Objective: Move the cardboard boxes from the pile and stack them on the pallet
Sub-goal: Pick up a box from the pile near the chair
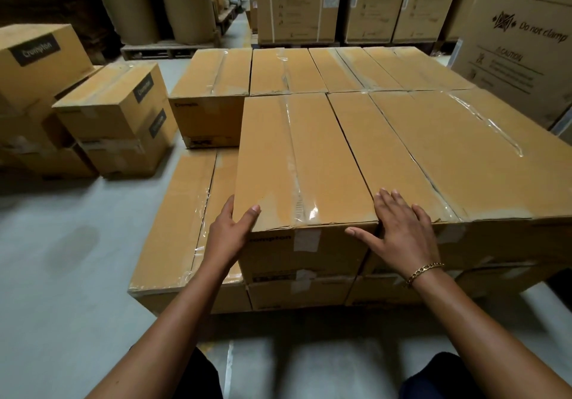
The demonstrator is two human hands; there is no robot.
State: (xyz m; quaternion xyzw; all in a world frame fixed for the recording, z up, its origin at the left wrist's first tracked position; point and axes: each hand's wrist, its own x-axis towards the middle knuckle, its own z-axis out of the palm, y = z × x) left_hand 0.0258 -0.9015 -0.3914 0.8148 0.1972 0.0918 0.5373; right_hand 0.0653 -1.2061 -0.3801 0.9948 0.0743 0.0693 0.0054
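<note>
1. Gripping the near left corner of a taped cardboard box (297, 157), the left hand (230, 234) has its thumb on top and its fingers down the side.
2. The right hand (402, 231) lies flat with fingers spread over the box's near right corner and the neighbouring box (402, 151), holding nothing.
3. The box sits on the top layer of the stack (297, 293), nearest the person.
4. Its front reads "Crompton", as do black labels on the pile (117, 113) at left.
5. A tall carton (520, 42) at right reads "WASHING MA", "Do not clamp" and "CAUTION".
</note>
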